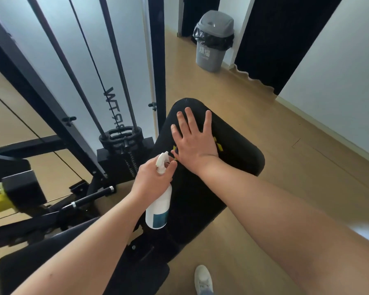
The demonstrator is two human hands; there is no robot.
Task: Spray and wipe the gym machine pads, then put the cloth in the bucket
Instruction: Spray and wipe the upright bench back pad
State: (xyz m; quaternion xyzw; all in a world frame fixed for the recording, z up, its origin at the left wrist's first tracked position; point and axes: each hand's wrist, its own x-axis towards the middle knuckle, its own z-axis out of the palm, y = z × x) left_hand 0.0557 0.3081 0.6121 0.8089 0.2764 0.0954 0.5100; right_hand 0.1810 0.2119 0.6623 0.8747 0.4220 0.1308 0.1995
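A dark cloth with yellow trim lies pinned on the black seat pad under the right hand, palm flat, fingers splayed toward 12 o'clock. At its 7 o'clock the left hand is clamped around the white spray bottle. Wiping appears under way; next likely comes another sweep across the pad.

Grey swing-lid bin, black liner, standing beside black curtain. Weight stack, guide rods. White shoe, possibly a sneaker.
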